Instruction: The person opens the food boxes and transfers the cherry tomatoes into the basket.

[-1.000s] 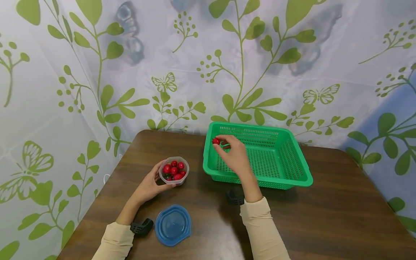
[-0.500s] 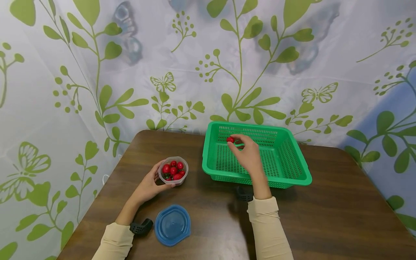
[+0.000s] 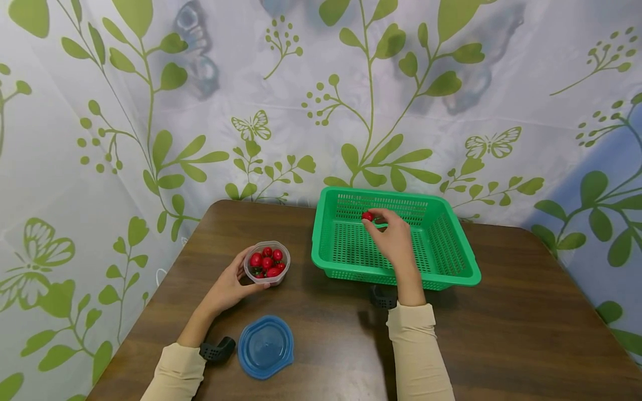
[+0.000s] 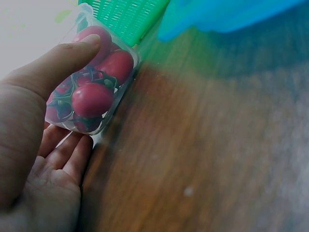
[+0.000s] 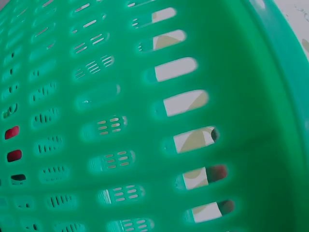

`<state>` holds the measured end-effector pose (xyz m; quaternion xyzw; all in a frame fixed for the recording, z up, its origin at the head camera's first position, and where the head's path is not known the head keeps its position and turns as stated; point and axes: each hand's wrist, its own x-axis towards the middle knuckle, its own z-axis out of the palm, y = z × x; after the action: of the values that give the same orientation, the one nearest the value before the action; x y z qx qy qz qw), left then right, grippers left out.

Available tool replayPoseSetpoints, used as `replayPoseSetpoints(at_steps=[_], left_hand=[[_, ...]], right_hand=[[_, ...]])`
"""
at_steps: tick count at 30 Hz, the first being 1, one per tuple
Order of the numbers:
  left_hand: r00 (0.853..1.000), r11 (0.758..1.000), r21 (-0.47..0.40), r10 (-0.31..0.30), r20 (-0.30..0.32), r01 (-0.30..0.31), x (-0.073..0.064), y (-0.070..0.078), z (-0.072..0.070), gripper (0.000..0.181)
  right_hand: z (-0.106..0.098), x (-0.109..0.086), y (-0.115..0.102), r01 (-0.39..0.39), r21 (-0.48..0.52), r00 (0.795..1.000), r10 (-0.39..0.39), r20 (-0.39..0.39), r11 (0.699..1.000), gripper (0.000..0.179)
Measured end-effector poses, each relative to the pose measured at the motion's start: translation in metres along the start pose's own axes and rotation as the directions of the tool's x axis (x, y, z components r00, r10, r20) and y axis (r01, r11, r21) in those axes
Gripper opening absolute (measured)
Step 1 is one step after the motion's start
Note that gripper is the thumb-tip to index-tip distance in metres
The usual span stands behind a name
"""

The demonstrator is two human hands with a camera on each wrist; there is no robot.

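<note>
In the head view my left hand (image 3: 232, 286) grips a small clear plastic container (image 3: 249, 272) on the table. Several cherry tomatoes (image 3: 267, 262) with green stems fill it. The left wrist view shows the thumb lying along the container's side and the other fingers on the opposite side. My right hand (image 3: 394, 238) pinches one cherry tomato (image 3: 368, 215) over the green plastic basket (image 3: 328, 236), between thumb and fingertips. In the right wrist view the slotted basket wall (image 5: 130, 140) covers most of that hand; bits of red show through a few slots.
A blue lid (image 3: 266, 346) lies on the brown wooden table (image 3: 326, 340), in front of the container. The basket stands at the back, right of the container. Behind the table hangs a patterned cloth (image 3: 281, 72) with leaves and butterflies.
My right hand has moved rightward with the cherry tomato, from the basket's left side toward its middle. The left hand and the container keep their place.
</note>
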<state>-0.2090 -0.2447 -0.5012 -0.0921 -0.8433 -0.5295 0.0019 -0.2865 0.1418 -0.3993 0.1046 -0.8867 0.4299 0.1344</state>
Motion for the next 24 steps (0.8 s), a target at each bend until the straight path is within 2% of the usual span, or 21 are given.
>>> replayPoseSetpoints(at_steps=[16,24], left_hand=[[1.0,1.0,-0.01,0.001,0.004,-0.001,-0.001,0.001,0.0,0.102],[1.0,1.0,-0.007,0.012,0.007,-0.012,0.001,0.001,0.0,0.101]], right_hand=[[0.0,0.0,-0.002,-0.005,-0.011,1.0,0.005,0.023,1.0,0.039],[0.003,0.002,-0.012,0.022,-0.032,1.0,-0.021,0.022,0.999,0.04]])
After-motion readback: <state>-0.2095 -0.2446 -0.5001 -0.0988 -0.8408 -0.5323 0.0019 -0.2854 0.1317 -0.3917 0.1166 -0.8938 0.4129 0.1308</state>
